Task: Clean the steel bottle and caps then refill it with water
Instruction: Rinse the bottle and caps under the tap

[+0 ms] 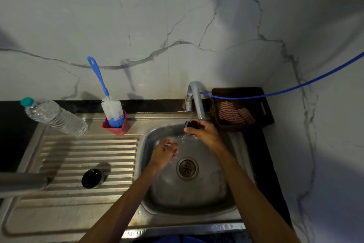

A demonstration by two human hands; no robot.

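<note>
The right hand (204,130) holds a small dark cap (190,125) under the spout of the tap (199,104), its fingers curled around the cap, and water runs off it into the sink (216,193). The left hand (164,153) is lower in the basin, fingers loosely bent around something small and pale; what it is I cannot tell. The steel bottle (21,182) lies on its side at the left edge of the draining board, and another dark cap (91,178) stands on the ribs near it. I think the risk now is the wet cap: if the grip gets loose, it can slip and fall toward the drain (187,168) just below. Also the small pale piece may be lost there, if the left hand relaxes. On the bench, a bottle brush (110,102) stands in a red holder (116,125), and a clear plastic bottle (54,115) leans beside it. A dark basket (265,104) with a striped cloth (235,113) is just right of the tap, and a blue hose (285,90) passes over it, so reaching to that side is a little crowded.
</note>
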